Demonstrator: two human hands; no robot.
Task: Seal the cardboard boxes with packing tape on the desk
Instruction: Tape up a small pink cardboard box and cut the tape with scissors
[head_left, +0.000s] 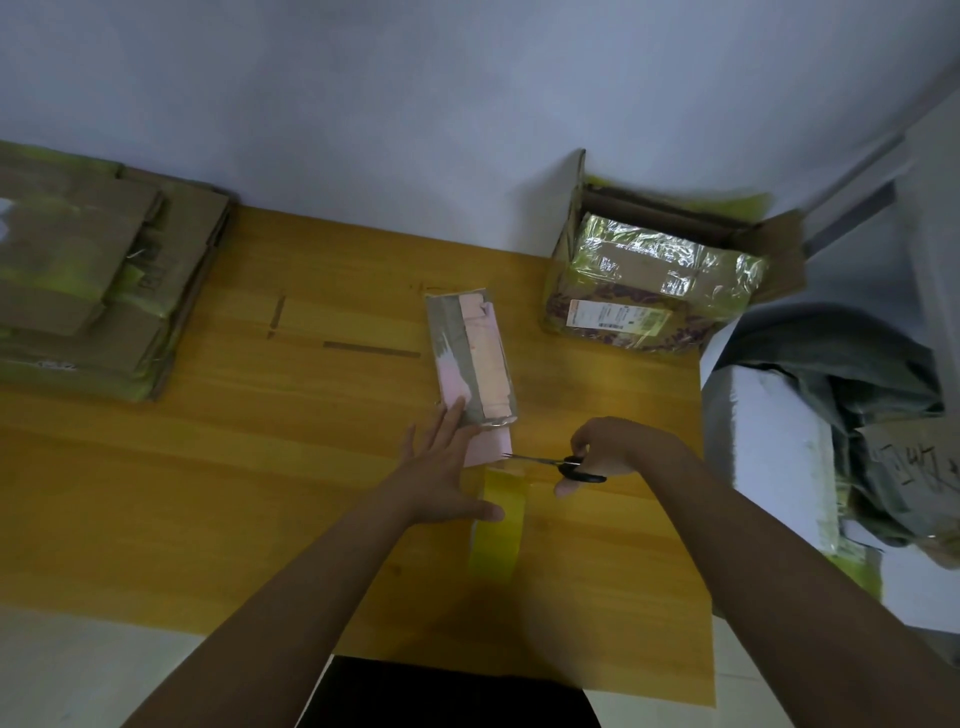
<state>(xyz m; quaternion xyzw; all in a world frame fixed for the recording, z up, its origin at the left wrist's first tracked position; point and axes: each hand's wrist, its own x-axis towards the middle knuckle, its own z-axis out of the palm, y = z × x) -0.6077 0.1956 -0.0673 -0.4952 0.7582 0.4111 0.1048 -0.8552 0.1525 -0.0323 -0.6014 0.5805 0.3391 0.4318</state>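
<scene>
Cutting tape off a small box (475, 358) mid-bench (260, 467): right hand (608, 447) grip clamped on scissors (566, 464), blades at the tape strip (498, 514). Left hand (441, 467) flat, fingers straight, pressing box end and tape. Next: snip, then smooth the end down.

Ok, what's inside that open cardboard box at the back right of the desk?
The open cardboard box holds a parcel wrapped in glossy clear tape, its top in view. Anything beneath or behind the parcel is covered by it and the box walls.
</scene>
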